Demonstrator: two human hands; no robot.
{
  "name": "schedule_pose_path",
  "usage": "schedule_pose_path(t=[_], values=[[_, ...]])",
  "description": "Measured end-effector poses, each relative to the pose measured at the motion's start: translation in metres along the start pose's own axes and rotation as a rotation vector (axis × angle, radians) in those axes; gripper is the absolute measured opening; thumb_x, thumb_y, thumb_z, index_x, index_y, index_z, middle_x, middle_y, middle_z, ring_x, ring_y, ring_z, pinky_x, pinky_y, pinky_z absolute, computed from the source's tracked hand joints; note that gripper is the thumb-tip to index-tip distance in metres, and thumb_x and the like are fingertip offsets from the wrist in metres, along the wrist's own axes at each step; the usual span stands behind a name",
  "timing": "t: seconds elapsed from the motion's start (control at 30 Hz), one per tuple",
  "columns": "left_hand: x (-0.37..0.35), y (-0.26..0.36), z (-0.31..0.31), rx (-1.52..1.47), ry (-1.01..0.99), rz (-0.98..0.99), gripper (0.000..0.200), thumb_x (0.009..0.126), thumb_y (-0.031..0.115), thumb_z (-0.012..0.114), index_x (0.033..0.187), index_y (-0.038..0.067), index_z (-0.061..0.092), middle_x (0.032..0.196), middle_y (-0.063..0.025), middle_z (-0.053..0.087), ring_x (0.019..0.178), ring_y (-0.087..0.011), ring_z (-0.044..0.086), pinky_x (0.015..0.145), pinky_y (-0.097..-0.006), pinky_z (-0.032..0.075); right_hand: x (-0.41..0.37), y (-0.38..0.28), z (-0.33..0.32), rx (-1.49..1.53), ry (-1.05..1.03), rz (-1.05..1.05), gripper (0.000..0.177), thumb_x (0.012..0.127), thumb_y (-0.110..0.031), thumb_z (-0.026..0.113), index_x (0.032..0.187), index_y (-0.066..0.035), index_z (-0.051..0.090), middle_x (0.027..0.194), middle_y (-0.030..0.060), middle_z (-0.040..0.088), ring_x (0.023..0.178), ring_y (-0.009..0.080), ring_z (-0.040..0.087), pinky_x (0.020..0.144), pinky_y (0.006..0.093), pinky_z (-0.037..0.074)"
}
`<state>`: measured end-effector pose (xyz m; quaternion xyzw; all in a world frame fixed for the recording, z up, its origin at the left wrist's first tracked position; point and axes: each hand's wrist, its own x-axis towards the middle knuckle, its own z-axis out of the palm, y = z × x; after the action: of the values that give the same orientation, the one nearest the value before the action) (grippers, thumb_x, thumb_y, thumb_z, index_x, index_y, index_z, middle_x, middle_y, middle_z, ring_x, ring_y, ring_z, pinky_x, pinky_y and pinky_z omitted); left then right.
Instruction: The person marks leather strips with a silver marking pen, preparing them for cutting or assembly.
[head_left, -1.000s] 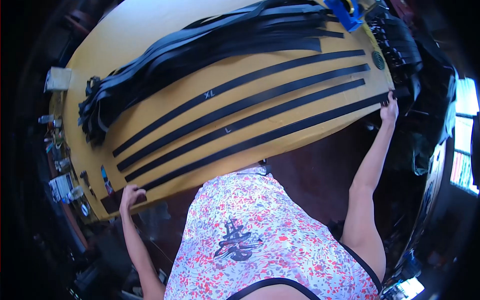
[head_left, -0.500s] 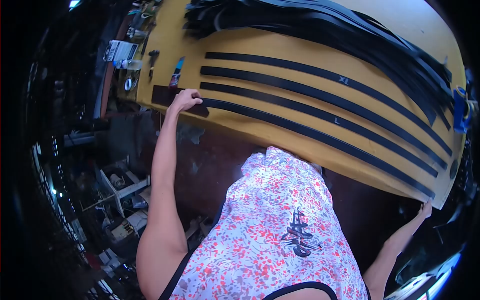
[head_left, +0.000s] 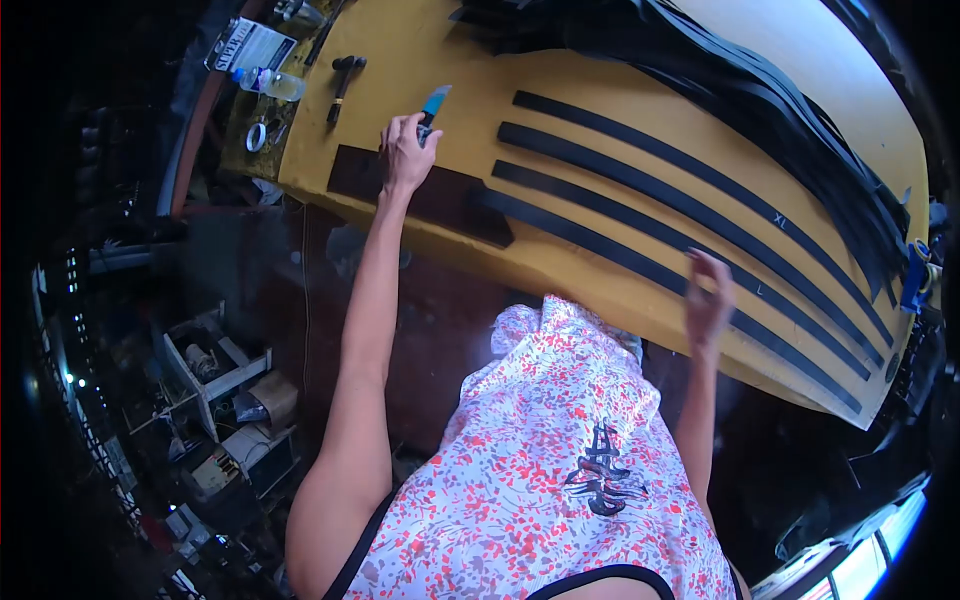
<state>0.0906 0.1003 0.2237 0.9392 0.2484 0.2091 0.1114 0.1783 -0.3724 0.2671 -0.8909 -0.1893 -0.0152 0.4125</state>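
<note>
My left hand (head_left: 408, 152) is closed around a knife-like tool with a blue part (head_left: 433, 104), above a dark red-brown board (head_left: 450, 205) at the table's near edge. My right hand (head_left: 708, 295), slightly blurred, hovers over the nearest black strip (head_left: 610, 257) with its fingers curled; whether it touches the strip is unclear. Beyond lie more black strips side by side, one marked L (head_left: 640, 221) and one marked XL (head_left: 690, 155). The nearest strip's left end meets the board.
A large bundle of black strips (head_left: 690, 60) lies along the yellow table's (head_left: 430, 240) far side. At the left are a dark hammer-like tool (head_left: 342, 88), a clear bottle (head_left: 283, 86) and a tape roll (head_left: 256, 137). A blue dispenser (head_left: 917, 275) is at the right.
My left hand has left the strip's end and taken hold of the blue tool. My right hand has moved from the strip's right end inward to the left. The view has shifted.
</note>
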Motion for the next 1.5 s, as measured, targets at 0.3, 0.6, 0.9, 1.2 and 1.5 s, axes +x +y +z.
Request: schedule_pose_path(t=[0.3, 0.6, 0.9, 1.2, 1.5], values=[[0.010, -0.034, 0.026, 0.120, -0.216, -0.150, 0.043, 0.079, 0.024, 0.069, 0.117, 0.010, 0.055, 0.102, -0.0145, 0.056, 0.097, -0.0338, 0.056, 0.080, -0.0459, 0.046, 0.013, -0.085, 0.188, -0.193, -0.435, -0.430, 0.030, 0.075, -0.014, 0.068, 0.101, -0.007, 0.055, 0.112, 0.0101, 0.057, 0.108, 0.0285, 0.053, 0.092, 0.0374, 0.042], [-0.041, -0.044, -0.017, -0.471, -0.150, -0.113, 0.035, 0.086, 0.015, 0.060, 0.119, 0.003, 0.055, 0.081, -0.0098, 0.059, 0.070, -0.0214, 0.060, 0.064, -0.0342, 0.049, 0.007, -0.117, 0.197, -0.093, -0.459, -0.399, 0.021, 0.074, -0.008, 0.066, 0.092, -0.007, 0.057, 0.096, 0.0088, 0.057, 0.091, 0.0273, 0.056, 0.080, 0.0370, 0.047], [-0.130, -0.024, -0.079, -0.814, -0.629, -0.600, 0.036, 0.097, 0.015, 0.043, 0.127, -0.003, 0.050, 0.077, -0.0042, 0.059, 0.059, -0.0088, 0.059, 0.052, -0.0235, 0.050, -0.006, -0.114, 0.212, -0.127, -0.452, -0.469, 0.025, 0.076, -0.010, 0.066, 0.099, -0.008, 0.058, 0.102, 0.0077, 0.058, 0.093, 0.0269, 0.057, 0.081, 0.0367, 0.046], [-0.138, -0.008, -0.077, -0.823, -0.775, -0.530, 0.035, 0.098, 0.017, 0.038, 0.123, -0.003, 0.051, 0.076, -0.0073, 0.061, 0.057, -0.0135, 0.063, 0.052, -0.0268, 0.049, -0.007, -0.117, 0.213, -0.147, -0.456, -0.451, 0.025, 0.077, -0.009, 0.067, 0.101, -0.008, 0.059, 0.105, 0.0072, 0.060, 0.095, 0.0271, 0.058, 0.081, 0.0368, 0.047], [-0.144, -0.013, -0.068, -0.781, -0.800, -0.517, 0.035, 0.099, 0.020, 0.038, 0.123, -0.002, 0.052, 0.074, -0.0069, 0.061, 0.056, -0.0137, 0.063, 0.052, -0.0274, 0.049, -0.007, -0.133, 0.231, -0.102, -0.431, -0.471, 0.025, 0.078, -0.013, 0.067, 0.102, -0.007, 0.060, 0.109, 0.0082, 0.061, 0.098, 0.0281, 0.059, 0.084, 0.0373, 0.048]])
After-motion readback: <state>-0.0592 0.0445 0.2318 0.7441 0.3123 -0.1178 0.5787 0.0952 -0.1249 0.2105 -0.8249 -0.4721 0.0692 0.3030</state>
